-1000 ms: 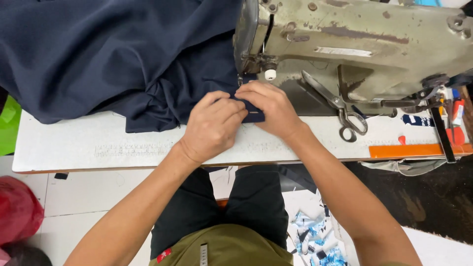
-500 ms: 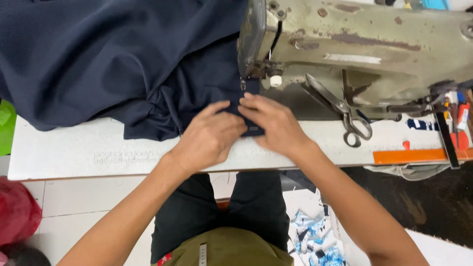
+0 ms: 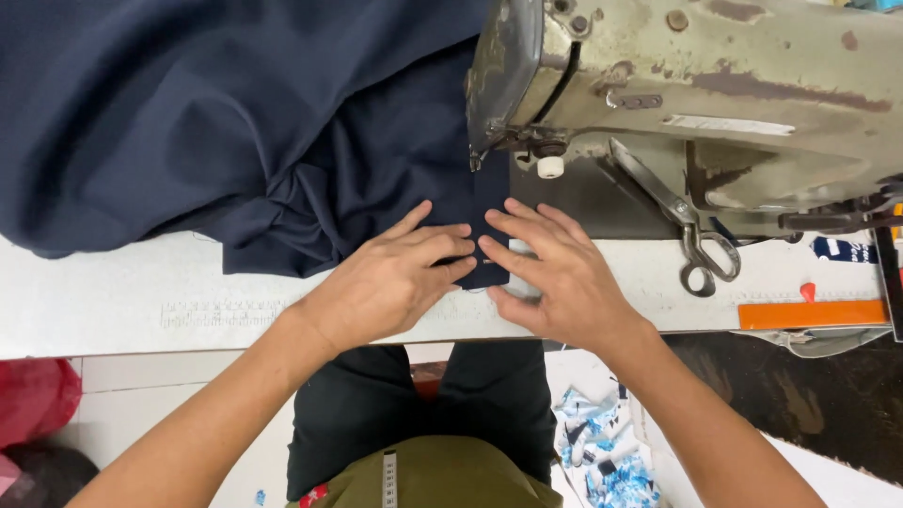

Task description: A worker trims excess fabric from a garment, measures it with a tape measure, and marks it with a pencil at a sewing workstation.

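A large piece of dark navy fabric (image 3: 235, 122) lies bunched over the white table (image 3: 122, 301), and a narrow strip of it runs under the head of an old olive-green sewing machine (image 3: 696, 85). My left hand (image 3: 390, 282) lies flat on the strip's left side, fingers stretched toward the needle. Pressing the strip's right edge, my right hand (image 3: 560, 277) has its fingers spread on the cloth. The fingertips of both hands nearly meet on the strip just in front of the needle area (image 3: 475, 165).
A pair of metal scissors (image 3: 691, 235) lies on the table beside the machine. An orange ruler (image 3: 814, 313) sits near the right front edge. A red bag (image 3: 38, 400) and scattered blue and white scraps (image 3: 602, 452) are on the floor below.
Both hands have opened from a bunched pinch on the cloth to flat fingers, and the strip now lies smoothed toward the needle. The camera has come closer.
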